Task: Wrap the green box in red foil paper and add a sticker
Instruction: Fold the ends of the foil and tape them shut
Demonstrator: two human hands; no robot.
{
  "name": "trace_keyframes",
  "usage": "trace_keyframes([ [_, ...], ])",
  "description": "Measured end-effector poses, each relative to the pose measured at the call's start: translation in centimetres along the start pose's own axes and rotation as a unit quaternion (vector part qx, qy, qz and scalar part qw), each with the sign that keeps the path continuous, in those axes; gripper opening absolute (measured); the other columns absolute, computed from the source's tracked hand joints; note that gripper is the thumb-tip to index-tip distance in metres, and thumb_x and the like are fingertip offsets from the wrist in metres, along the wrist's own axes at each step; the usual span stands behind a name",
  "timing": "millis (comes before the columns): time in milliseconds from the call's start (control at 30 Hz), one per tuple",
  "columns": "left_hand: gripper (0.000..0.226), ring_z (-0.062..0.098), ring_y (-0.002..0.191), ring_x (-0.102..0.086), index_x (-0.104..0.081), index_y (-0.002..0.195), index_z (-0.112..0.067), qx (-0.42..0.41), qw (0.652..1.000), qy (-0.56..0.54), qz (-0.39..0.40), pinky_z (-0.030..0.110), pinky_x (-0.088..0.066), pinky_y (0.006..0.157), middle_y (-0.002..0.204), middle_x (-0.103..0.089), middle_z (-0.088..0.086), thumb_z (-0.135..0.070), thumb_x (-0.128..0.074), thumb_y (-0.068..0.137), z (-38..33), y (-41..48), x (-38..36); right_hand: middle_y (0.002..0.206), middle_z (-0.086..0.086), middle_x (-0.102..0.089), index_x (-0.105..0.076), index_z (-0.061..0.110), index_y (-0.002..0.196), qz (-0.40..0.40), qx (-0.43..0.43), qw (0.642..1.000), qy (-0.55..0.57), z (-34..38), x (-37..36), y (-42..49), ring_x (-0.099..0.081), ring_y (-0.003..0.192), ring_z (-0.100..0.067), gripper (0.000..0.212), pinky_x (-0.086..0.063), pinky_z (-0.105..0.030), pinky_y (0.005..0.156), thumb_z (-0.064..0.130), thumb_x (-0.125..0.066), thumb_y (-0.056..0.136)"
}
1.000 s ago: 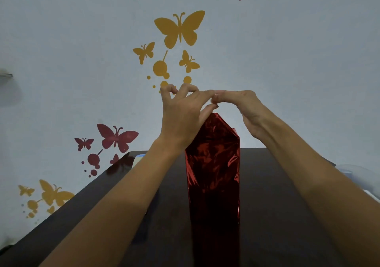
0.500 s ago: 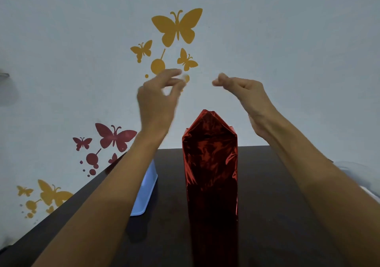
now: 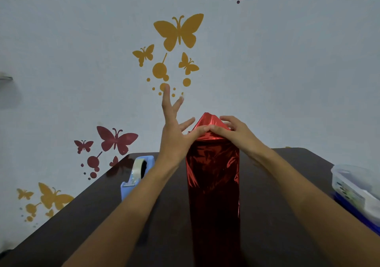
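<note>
Nearest us, two bare forearms rise from the bottom corners of the frame over the dark table (image 3: 86, 221). Between them, at centre, the box (image 3: 212, 184) stands upright on the table, fully covered in red foil (image 3: 213, 159) that is folded to a peak at its top.

At the right edge sits a clear lidded tub (image 3: 353, 186) on something blue. Its contents are too blurred for us to name. Left of the box, a blue dispenser (image 3: 131, 184) carries a roll of clear tape (image 3: 138, 169). The left forearm crosses in front of it and hides its right side.

At the box's top, the left hand (image 3: 174, 135) is spread wide, fingers straight and fanned upward. Only its thumb presses on the near face of the fold. The right hand (image 3: 238, 135) grasps the peak, thumb on the near face touching the left thumb, fingers curved over the right slope.

Behind everything we see a pale wall (image 3: 287, 71) with yellow and dark red butterfly decals (image 3: 178, 31).
</note>
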State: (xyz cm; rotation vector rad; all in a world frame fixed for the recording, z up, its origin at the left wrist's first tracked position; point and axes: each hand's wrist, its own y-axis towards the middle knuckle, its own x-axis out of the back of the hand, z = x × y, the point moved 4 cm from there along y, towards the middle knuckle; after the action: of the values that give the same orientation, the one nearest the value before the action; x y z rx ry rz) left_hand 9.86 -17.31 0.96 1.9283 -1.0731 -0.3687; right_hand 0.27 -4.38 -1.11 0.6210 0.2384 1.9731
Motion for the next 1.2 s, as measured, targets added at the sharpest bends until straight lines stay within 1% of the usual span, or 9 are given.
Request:
trace_keyframes([
  [100, 0.122, 0.021, 0.117, -0.058, 0.008, 0.145, -0.042, 0.039, 0.999, -0.005, 0.016, 0.007, -0.049, 0.074, 0.153, -0.027, 0.008, -0.022, -0.083, 0.067, 0.9, 1.8, -0.3, 0.138, -0.007, -0.046, -0.036, 0.020, 0.140, -0.010, -0.013, 1.000, 0.026, -0.2, 0.1, 0.0, -0.049, 0.120, -0.019, 0.075, -0.042, -0.028, 0.093, 0.050, -0.065, 0.078],
  [233, 0.121, 0.018, 0.124, -0.049, 0.008, 0.146, -0.040, 0.119, 0.992, 0.014, 0.043, 0.030, -0.044, 0.096, 0.138, -0.050, 0.009, -0.019, -0.083, 0.068, 1.7, 3.0, -0.8, 0.138, -0.008, -0.046, -0.032, 0.020, 0.142, -0.022, -0.021, 0.999, 0.042, -0.4, 0.0, -0.1, -0.051, 0.118, -0.020, 0.081, -0.044, -0.029, 0.092, 0.049, -0.069, 0.075],
  [500, 0.120, 0.017, 0.104, -0.061, 0.011, 0.148, -0.035, 0.165, 0.979, 0.091, 0.072, 0.026, -0.048, 0.089, 0.124, -0.058, 0.001, -0.007, -0.078, 0.074, 3.1, 3.1, -1.6, 0.142, -0.009, -0.041, -0.014, 0.025, 0.148, -0.010, -0.027, 0.999, 0.038, -0.3, 0.0, -0.1, -0.044, 0.114, -0.014, 0.095, -0.033, -0.026, 0.091, 0.037, -0.074, 0.075],
  [633, 0.123, 0.021, 0.116, -0.057, 0.014, 0.147, -0.038, 0.193, 0.974, 0.080, 0.087, 0.035, -0.043, 0.103, 0.123, -0.061, 0.008, -0.008, -0.080, 0.073, 3.6, 3.3, -1.3, 0.135, -0.004, -0.052, -0.036, 0.014, 0.140, -0.003, -0.088, 0.993, 0.076, -0.4, 0.2, 0.2, -0.052, 0.119, -0.014, 0.077, -0.038, -0.029, 0.099, 0.052, -0.063, 0.079],
  [733, 0.123, 0.021, 0.115, -0.057, 0.014, 0.147, -0.037, 0.200, 0.971, 0.088, 0.095, 0.029, -0.042, 0.098, 0.123, -0.062, 0.010, -0.009, -0.080, 0.073, 3.8, 3.4, -1.5, 0.076, 0.005, -0.071, -0.066, 0.013, 0.096, 0.061, -0.135, 0.983, 0.109, 0.3, 0.5, 0.8, -0.065, 0.072, -0.004, 0.031, -0.045, -0.021, 0.071, 0.041, -0.064, 0.084],
  [900, 0.121, 0.020, 0.116, -0.056, 0.012, 0.148, -0.035, 0.201, 0.971, 0.099, 0.089, 0.025, -0.041, 0.093, 0.121, -0.063, 0.007, -0.009, -0.080, 0.073, 3.5, 3.5, -1.7, 0.092, -0.007, -0.068, -0.066, 0.005, 0.100, 0.015, -0.208, 0.977, 0.050, -0.1, 0.9, 2.2, -0.064, 0.075, -0.015, 0.038, -0.048, -0.020, 0.057, 0.022, -0.081, 0.069],
  [1000, 0.106, 0.015, 0.112, -0.054, -0.006, 0.150, -0.027, 0.222, 0.975, 0.017, 0.016, 0.031, -0.036, 0.101, 0.110, -0.064, -0.005, -0.011, -0.078, 0.075, 3.0, 3.4, -1.0, 0.088, -0.006, -0.068, -0.067, 0.005, 0.094, -0.007, -0.225, 0.970, 0.087, -0.3, 0.6, 2.0, -0.063, 0.070, -0.015, 0.035, -0.048, -0.019, 0.050, 0.018, -0.082, 0.066],
  [1067, 0.094, 0.016, 0.120, -0.047, -0.025, 0.147, -0.018, 0.256, 0.966, -0.019, -0.034, 0.030, -0.031, 0.103, 0.126, -0.056, -0.004, -0.017, -0.081, 0.071, 2.6, 3.7, -0.1, 0.085, -0.006, -0.067, -0.067, 0.004, 0.095, -0.022, -0.227, 0.968, 0.102, -0.6, 0.6, 2.0, -0.063, 0.067, -0.014, 0.035, -0.047, -0.017, 0.045, 0.017, -0.082, 0.066],
  [1200, 0.054, 0.007, 0.099, -0.065, -0.060, 0.118, -0.006, 0.343, 0.932, -0.009, 0.120, 0.045, -0.019, 0.112, 0.099, -0.074, 0.001, -0.021, -0.079, 0.070, 1.0, 3.7, 0.0, 0.078, -0.004, -0.065, -0.066, 0.004, 0.090, -0.029, -0.221, 0.969, 0.106, -0.8, 0.7, 1.9, -0.061, 0.063, -0.012, 0.030, -0.044, -0.013, 0.041, 0.018, -0.081, 0.068],
])
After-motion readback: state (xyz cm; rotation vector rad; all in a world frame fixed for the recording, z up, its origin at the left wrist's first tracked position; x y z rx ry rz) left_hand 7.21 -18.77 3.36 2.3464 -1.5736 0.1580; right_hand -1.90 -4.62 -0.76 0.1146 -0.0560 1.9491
